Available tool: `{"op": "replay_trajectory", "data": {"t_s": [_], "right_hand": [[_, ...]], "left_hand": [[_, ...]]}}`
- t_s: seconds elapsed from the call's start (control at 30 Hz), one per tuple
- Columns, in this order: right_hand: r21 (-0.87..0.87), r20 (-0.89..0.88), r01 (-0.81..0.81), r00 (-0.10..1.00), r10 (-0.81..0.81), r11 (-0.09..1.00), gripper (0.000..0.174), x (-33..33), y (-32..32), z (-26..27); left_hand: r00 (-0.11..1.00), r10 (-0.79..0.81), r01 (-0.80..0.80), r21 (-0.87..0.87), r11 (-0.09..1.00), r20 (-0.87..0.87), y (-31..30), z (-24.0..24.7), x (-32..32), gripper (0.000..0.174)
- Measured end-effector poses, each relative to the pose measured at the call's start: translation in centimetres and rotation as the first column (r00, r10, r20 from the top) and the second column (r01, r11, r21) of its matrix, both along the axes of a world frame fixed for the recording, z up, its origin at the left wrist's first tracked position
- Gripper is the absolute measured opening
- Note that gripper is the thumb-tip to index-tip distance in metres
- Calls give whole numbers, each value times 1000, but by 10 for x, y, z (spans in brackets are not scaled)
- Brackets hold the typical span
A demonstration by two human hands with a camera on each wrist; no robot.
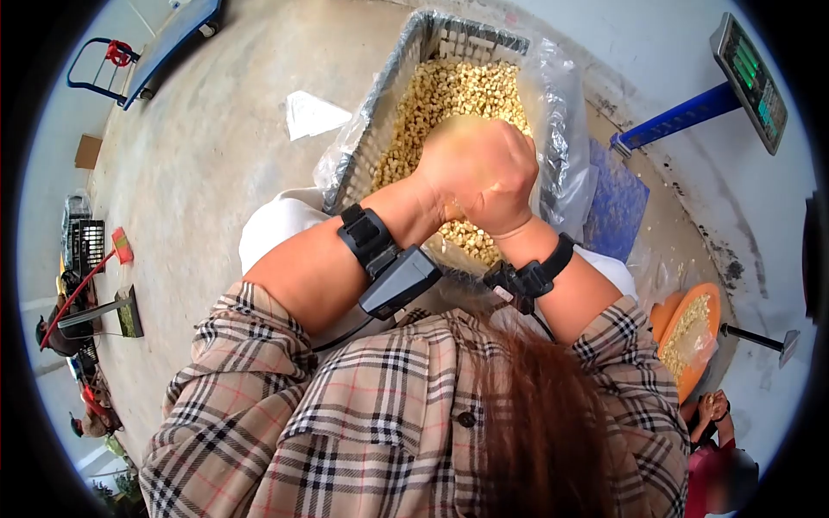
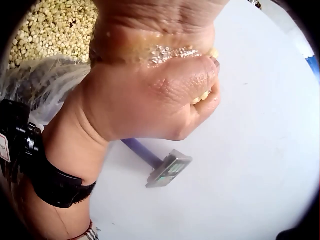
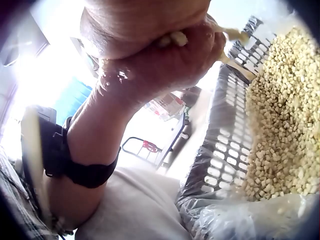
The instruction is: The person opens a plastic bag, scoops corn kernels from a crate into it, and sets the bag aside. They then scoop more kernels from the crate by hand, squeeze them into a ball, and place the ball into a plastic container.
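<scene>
Concrete floor (image 1: 224, 147) spreads beneath a person in a checked shirt, bent over clasped fists. The left hand (image 1: 462, 160) and the right hand (image 1: 508, 207) are pressed together, fingers curled tightly round a handful of pale yellow pieces (image 2: 200, 97), bits of which show between fingers and palms. Wetness glistens where the hands meet in the left wrist view. Just below, a grey lattice crate (image 1: 376, 97), lined with clear plastic film (image 1: 570, 138), holds a deep heap (image 1: 471, 82) of the same pieces. Each looks light, slick and fairly firm, likely to crush or squirt out under uneven pressure; cupped palms with closed finger gaps should hold a portion best. Filled, the crate is probably heavy, and its stiff rim would offer a surer hold than the slippery film. A white sheet (image 1: 313, 116) lies beside it on one side, a blue-posted scale (image 1: 749, 82) stands on the other, and an orange basin (image 1: 714, 321) holds more pale bits. Farther off are a blue trolley (image 1: 177, 43) and a red-handled broom (image 1: 121, 246).
</scene>
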State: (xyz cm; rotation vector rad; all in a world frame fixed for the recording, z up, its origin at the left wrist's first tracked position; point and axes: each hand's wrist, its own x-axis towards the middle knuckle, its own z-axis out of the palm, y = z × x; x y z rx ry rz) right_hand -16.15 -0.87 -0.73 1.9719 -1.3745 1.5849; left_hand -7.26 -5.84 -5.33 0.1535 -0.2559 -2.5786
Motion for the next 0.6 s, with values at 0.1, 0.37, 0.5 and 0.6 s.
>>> {"op": "replay_trajectory", "data": {"t_s": [0.1, 0.37, 0.5, 0.6], "right_hand": [[26, 4, 28, 1000, -28, 999, 17, 2, -5, -7], [38, 46, -83, 996, 82, 996, 8, -1, -5, -2], [30, 33, -53, 998, 52, 998, 8, -4, -7, -3], [48, -24, 6, 1000, -5, 999, 12, -10, -9, -6]], "left_hand": [[999, 19, -22, 43, 999, 48, 3, -2, -3, 27], [987, 63, -76, 81, 994, 147, -3, 2, -12, 26], [957, 121, -125, -3, 992, 262, -7, 4, -19, 26], [970, 110, -123, 47, 991, 218, -10, 6, -23, 26]]}}
